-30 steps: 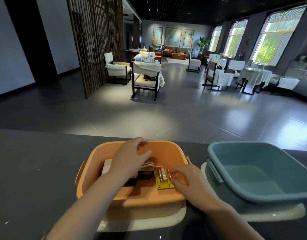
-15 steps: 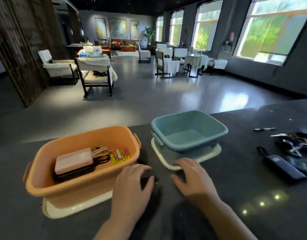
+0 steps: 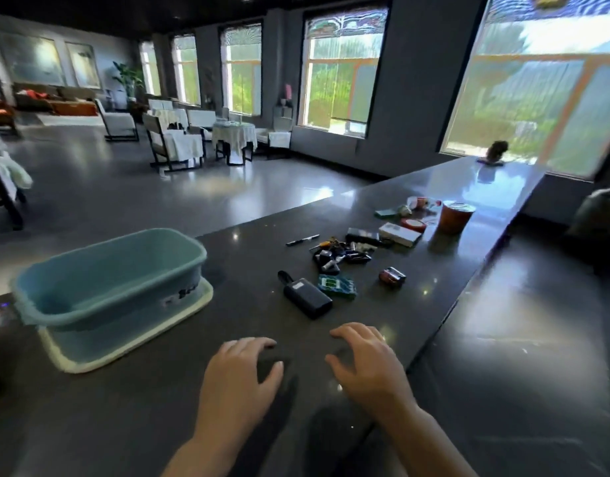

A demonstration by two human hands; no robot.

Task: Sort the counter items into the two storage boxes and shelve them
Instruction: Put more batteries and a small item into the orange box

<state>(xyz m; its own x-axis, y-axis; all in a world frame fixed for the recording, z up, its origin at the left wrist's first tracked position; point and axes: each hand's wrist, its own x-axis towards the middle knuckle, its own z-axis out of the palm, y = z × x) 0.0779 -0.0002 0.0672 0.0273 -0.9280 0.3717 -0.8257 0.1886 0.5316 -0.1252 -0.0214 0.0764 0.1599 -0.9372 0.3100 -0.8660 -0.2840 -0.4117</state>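
The teal storage box point(image 3: 100, 266) stands empty on its cream lid point(image 3: 131, 342) at the left of the dark counter point(image 3: 468, 270). My left hand point(image 3: 238, 380) and my right hand point(image 3: 369, 366) hover side by side over the counter near its front, fingers loosely spread, holding nothing. Just beyond them lie a black power bank point(image 3: 305, 297), a green blister pack point(image 3: 337, 286) and a small dark-red item point(image 3: 392, 277). Further back sit a tangle of keys and small parts point(image 3: 338, 254), a pen point(image 3: 302, 240) and a white box point(image 3: 399, 234). The orange box is out of view.
An orange-brown cylindrical tin point(image 3: 455, 216), a red round lid point(image 3: 413, 224) and other small items stand at the far end of the counter. The counter's right edge point(image 3: 468, 297) drops to a lower dark surface. Chairs and tables fill the room beyond.
The view has swung right, away from the orange box, which has left the frame. Both hands came out of that box and moved right, empty, toward the loose items.
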